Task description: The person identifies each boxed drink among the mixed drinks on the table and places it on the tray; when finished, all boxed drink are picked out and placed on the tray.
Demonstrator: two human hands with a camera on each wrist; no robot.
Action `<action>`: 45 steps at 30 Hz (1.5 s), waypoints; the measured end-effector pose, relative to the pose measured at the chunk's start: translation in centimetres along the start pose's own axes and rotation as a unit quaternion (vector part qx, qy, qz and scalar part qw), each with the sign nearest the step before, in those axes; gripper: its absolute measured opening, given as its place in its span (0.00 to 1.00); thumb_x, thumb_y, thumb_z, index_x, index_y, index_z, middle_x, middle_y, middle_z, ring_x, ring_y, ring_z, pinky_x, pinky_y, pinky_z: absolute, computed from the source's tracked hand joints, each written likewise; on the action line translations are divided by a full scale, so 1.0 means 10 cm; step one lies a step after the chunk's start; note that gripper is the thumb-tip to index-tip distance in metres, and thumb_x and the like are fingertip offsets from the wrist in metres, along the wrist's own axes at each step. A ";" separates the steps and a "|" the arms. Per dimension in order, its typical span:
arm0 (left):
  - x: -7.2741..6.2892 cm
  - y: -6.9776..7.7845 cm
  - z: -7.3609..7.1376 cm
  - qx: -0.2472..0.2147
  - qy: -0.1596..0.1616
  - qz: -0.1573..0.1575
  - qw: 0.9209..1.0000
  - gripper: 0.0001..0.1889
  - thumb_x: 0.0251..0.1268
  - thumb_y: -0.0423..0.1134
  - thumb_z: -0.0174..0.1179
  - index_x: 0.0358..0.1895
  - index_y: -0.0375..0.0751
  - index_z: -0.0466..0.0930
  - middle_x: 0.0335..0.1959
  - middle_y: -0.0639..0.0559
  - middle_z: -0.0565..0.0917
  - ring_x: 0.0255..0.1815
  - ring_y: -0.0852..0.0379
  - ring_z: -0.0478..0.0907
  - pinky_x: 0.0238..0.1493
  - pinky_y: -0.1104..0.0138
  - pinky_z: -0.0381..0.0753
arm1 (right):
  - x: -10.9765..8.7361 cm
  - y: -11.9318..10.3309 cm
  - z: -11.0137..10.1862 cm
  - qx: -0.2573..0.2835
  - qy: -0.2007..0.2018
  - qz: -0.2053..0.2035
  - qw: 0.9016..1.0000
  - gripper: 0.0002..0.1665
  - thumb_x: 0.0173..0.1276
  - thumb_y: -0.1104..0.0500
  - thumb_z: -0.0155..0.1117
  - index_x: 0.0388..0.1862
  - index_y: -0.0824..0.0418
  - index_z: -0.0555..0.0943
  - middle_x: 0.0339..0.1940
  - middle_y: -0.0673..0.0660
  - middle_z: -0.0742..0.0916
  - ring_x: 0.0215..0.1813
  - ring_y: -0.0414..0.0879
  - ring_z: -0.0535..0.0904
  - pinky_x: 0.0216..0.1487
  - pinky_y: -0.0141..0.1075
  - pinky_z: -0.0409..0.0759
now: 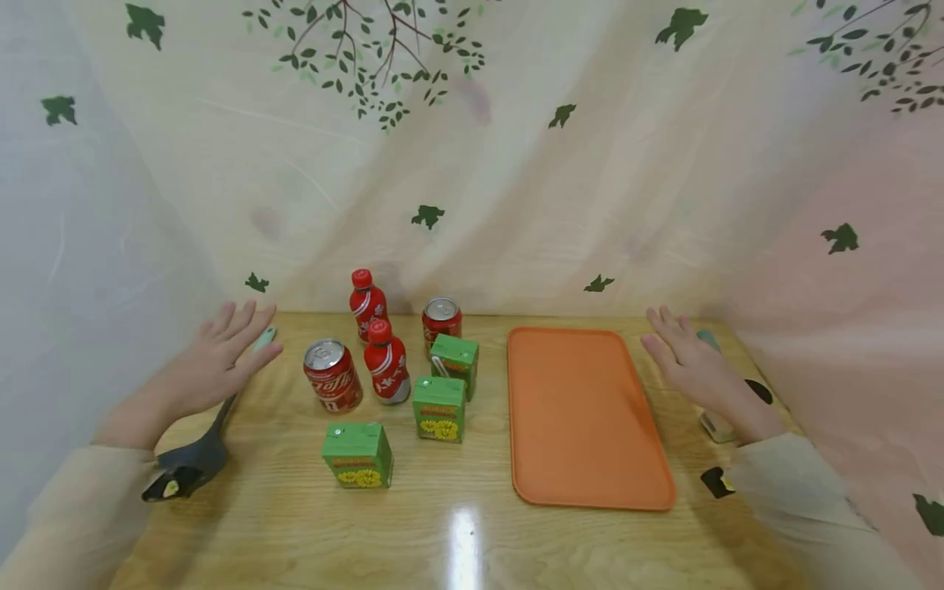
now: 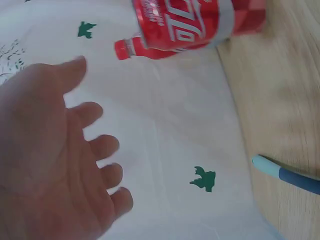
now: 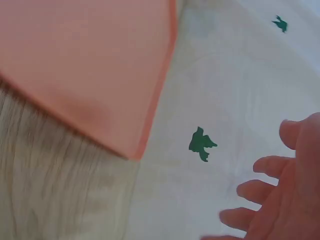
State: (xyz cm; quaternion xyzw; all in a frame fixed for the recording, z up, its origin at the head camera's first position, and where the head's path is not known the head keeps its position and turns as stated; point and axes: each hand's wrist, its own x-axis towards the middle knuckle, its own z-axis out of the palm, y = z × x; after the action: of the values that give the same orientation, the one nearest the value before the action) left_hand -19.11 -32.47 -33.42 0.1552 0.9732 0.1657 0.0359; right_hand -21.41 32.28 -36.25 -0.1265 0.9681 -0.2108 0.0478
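My left hand point(image 1: 214, 365) hovers with fingers spread over a dark ladle-like utensil point(image 1: 206, 451) with a light green handle end, left of a red soda can point(image 1: 333, 377). Nothing is in that hand; its fingers also show in the left wrist view. On the other side, my right hand point(image 1: 693, 369) is held out, fingers extended, just right of an orange tray point(image 1: 583, 418). It partly covers a pale object point(image 1: 715, 426) lying on the table. Two red bottles point(image 1: 387, 365) stand between the cans, and green juice boxes point(image 1: 439, 410) sit left of the tray.
A second red can point(image 1: 442, 315) stands at the back behind the juice boxes. The wooden table point(image 1: 295, 533) ends at a cloth backdrop point(image 1: 516, 205) with green leaf and bird-like shapes. Another juice box point(image 1: 357, 456) is nearest the front.
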 end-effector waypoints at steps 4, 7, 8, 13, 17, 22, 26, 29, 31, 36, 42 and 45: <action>-0.13 0.12 -0.02 -0.061 0.055 0.036 0.996 0.37 0.81 0.53 0.50 0.83 0.58 0.41 0.84 0.47 0.38 0.82 0.40 0.29 0.73 0.32 0.37 | -0.03 -0.01 -0.01 0.136 -0.003 0.014 0.991 0.46 0.82 0.34 0.39 0.84 0.52 0.37 0.83 0.67 0.47 0.79 0.72 0.48 0.69 0.72 0.55; -0.21 0.20 0.04 -0.083 0.108 0.068 0.988 0.37 0.79 0.47 0.55 0.82 0.64 0.46 0.83 0.51 0.48 0.81 0.42 0.47 0.71 0.39 0.60 | -0.03 0.03 0.03 0.207 -0.007 0.025 0.978 0.48 0.81 0.36 0.46 0.85 0.52 0.37 0.82 0.69 0.53 0.77 0.70 0.56 0.67 0.68 0.65; -0.24 0.22 0.07 -0.095 0.125 0.082 0.984 0.37 0.78 0.44 0.57 0.82 0.64 0.48 0.82 0.51 0.52 0.80 0.43 0.52 0.71 0.46 0.65 | -0.03 0.05 0.06 0.216 -0.008 0.026 0.976 0.48 0.81 0.37 0.48 0.85 0.54 0.37 0.81 0.71 0.55 0.76 0.70 0.59 0.66 0.66 0.68; -0.37 0.31 0.25 -0.188 0.147 0.125 0.963 0.37 0.73 0.32 0.61 0.80 0.56 0.58 0.77 0.48 0.64 0.77 0.61 0.59 0.66 0.83 0.60 | 0.00 0.14 0.20 0.237 -0.027 0.033 0.971 0.48 0.82 0.46 0.53 0.83 0.65 0.40 0.72 0.77 0.67 0.62 0.70 0.77 0.55 0.57 0.82; -0.49 0.38 0.37 -0.259 0.137 0.130 0.947 0.32 0.70 0.26 0.62 0.75 0.47 0.68 0.72 0.48 0.73 0.71 0.67 0.67 0.65 0.79 0.67 | 0.01 0.20 0.32 0.250 -0.052 0.051 0.965 0.44 0.81 0.56 0.56 0.81 0.74 0.46 0.63 0.76 0.73 0.38 0.57 0.84 0.39 0.45 0.86; -0.54 0.39 0.51 -0.294 0.123 0.147 0.936 0.28 0.66 0.22 0.64 0.68 0.40 0.74 0.64 0.52 0.80 0.64 0.62 0.77 0.60 0.74 0.76 | 0.00 0.24 0.41 0.240 -0.057 0.080 0.966 0.40 0.78 0.61 0.60 0.76 0.79 0.54 0.57 0.74 0.76 0.30 0.49 0.79 0.34 0.43 0.86; -0.54 0.36 0.65 -0.333 0.101 0.155 0.925 0.27 0.64 0.21 0.65 0.66 0.38 0.75 0.63 0.51 0.81 0.62 0.60 0.78 0.57 0.72 0.78 | 0.00 0.26 0.45 0.230 -0.053 0.097 0.967 0.39 0.76 0.61 0.61 0.75 0.81 0.57 0.57 0.75 0.77 0.37 0.49 0.82 0.36 0.43 0.87; -0.54 0.33 0.76 -0.370 0.076 0.168 0.910 0.28 0.63 0.19 0.65 0.66 0.34 0.74 0.62 0.48 0.81 0.62 0.57 0.79 0.57 0.69 0.80 | 0.01 0.29 0.49 0.227 -0.053 0.102 0.967 0.39 0.76 0.61 0.62 0.74 0.81 0.58 0.57 0.76 0.77 0.38 0.49 0.82 0.35 0.43 0.87; -0.53 0.31 0.81 -0.393 0.060 0.182 0.899 0.28 0.61 0.17 0.65 0.66 0.31 0.73 0.63 0.46 0.81 0.62 0.54 0.79 0.58 0.66 0.81 | 0.01 0.32 0.52 0.224 -0.052 0.100 0.968 0.39 0.76 0.61 0.63 0.74 0.81 0.58 0.58 0.77 0.77 0.38 0.49 0.83 0.34 0.43 0.87; -0.49 0.31 0.93 -0.419 0.039 0.193 0.886 0.31 0.59 0.16 0.65 0.67 0.29 0.70 0.64 0.45 0.79 0.61 0.50 0.80 0.57 0.59 0.83 | -0.02 0.36 0.57 0.215 -0.047 0.103 0.970 0.38 0.76 0.61 0.63 0.73 0.81 0.60 0.58 0.78 0.77 0.40 0.52 0.85 0.34 0.45 0.88; -0.48 0.32 0.99 -0.436 0.030 0.196 0.878 0.33 0.57 0.16 0.67 0.68 0.27 0.68 0.65 0.46 0.78 0.59 0.51 0.81 0.54 0.54 0.84 | 0.02 0.41 0.61 0.250 -0.062 0.124 0.958 0.39 0.77 0.59 0.61 0.76 0.78 0.57 0.59 0.76 0.78 0.41 0.52 0.86 0.35 0.46 0.88; -0.46 0.31 1.01 -0.436 0.032 0.199 0.877 0.33 0.56 0.16 0.68 0.67 0.24 0.68 0.64 0.44 0.79 0.59 0.51 0.81 0.53 0.53 0.84 | 0.01 0.42 0.62 0.275 -0.073 0.136 0.949 0.39 0.78 0.59 0.60 0.77 0.77 0.56 0.59 0.76 0.79 0.40 0.50 0.86 0.34 0.45 0.88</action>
State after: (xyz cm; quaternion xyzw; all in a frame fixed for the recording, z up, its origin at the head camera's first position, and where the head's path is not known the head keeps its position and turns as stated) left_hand -12.59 -27.95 -41.84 0.3091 0.7514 0.5819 0.0352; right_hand -21.58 33.52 -43.63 0.0093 0.8746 -0.4501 0.1799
